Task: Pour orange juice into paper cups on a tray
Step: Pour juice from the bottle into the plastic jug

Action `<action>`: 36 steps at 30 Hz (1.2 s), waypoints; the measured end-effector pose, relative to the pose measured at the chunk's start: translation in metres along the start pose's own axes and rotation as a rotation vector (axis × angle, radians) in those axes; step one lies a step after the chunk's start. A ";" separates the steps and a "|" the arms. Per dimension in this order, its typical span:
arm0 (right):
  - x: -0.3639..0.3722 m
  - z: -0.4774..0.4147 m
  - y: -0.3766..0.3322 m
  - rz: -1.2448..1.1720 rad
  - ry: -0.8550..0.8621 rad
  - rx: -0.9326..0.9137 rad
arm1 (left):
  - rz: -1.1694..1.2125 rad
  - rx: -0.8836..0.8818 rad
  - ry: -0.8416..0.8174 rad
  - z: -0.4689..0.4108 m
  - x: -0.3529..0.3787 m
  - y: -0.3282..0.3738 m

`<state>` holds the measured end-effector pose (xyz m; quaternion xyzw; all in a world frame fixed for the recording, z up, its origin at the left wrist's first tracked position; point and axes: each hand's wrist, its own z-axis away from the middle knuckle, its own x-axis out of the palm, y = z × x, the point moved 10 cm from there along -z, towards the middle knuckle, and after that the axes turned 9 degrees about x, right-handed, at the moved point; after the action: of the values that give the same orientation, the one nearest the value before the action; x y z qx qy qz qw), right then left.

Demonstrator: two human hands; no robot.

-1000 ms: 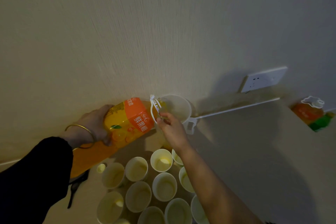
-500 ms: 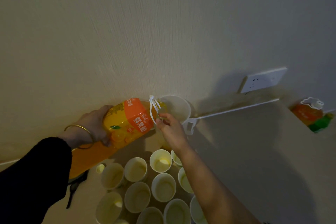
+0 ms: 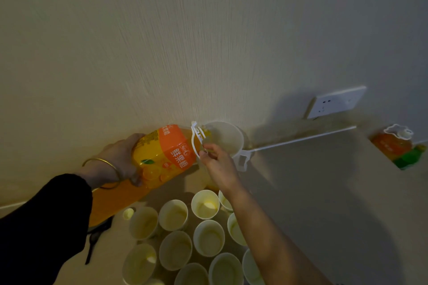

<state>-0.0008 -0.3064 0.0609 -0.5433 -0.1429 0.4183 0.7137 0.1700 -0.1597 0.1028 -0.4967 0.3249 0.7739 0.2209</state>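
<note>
Orange juice bottle (image 3: 166, 152) is tipped well over above the counter (image 3: 312, 192), its mouth at the rim of a white jug (image 3: 227, 139) by the wall. Left hand (image 3: 118, 159) wraps round the body; right hand (image 3: 217, 164) pinches the white carry loop (image 3: 195, 139) at the neck. Paper cups (image 3: 208, 237) cluster just below, mouths up.

The left arm wears a loose black long sleeve (image 3: 44, 227) that ends just short of the wrist. A thin gold bangle (image 3: 107, 161) circles that wrist. The right forearm (image 3: 266, 236) is bare.
</note>
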 end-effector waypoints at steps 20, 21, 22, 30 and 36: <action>-0.001 -0.001 -0.001 0.001 0.014 -0.005 | -0.005 0.001 -0.006 0.002 -0.001 0.002; -0.001 -0.001 -0.001 0.005 0.016 -0.005 | -0.001 -0.002 -0.007 0.002 -0.001 0.002; -0.002 -0.001 -0.001 0.006 0.020 -0.007 | 0.001 -0.003 -0.008 0.001 -0.001 0.002; -0.002 -0.001 0.000 -0.008 0.010 -0.007 | 0.012 -0.003 -0.009 0.001 0.000 0.001; -0.003 -0.001 -0.002 0.003 0.013 -0.014 | 0.008 -0.012 -0.013 0.002 -0.001 0.001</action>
<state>-0.0012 -0.3095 0.0629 -0.5513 -0.1402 0.4149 0.7101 0.1684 -0.1590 0.1050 -0.4916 0.3208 0.7800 0.2167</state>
